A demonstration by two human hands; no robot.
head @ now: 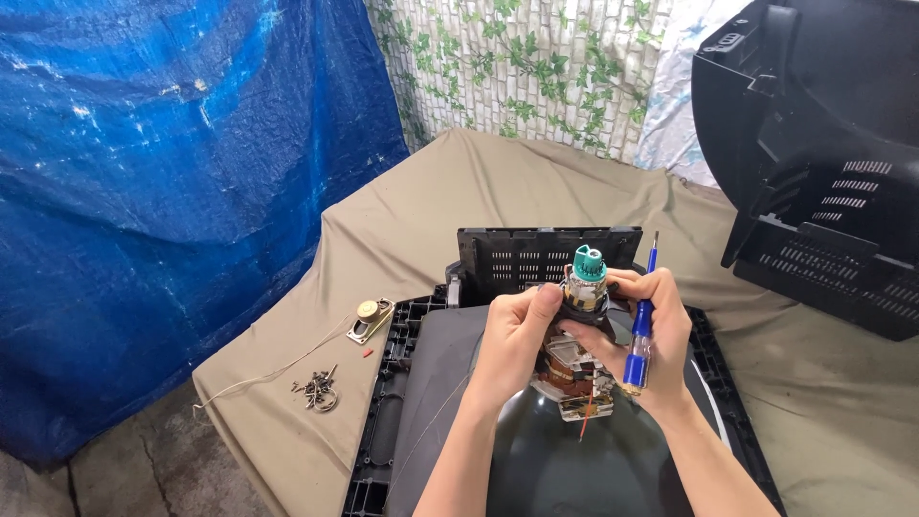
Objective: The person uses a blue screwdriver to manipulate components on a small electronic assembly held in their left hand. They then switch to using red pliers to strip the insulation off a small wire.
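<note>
tarp blue | cloth tan | screwdriver blue handle | tube cap green | wall leaf-pattern

The left hand covered much of the tube neck. The picture's edges cut off the black back cover and the glass tube. The little screws were too small to count.

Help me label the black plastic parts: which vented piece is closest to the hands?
The flat vented black panel standing just behind the hands. The other vented piece, the big curved rear housing, sits apart at the right edge, beyond the right hand holding the blue screwdriver.
</note>
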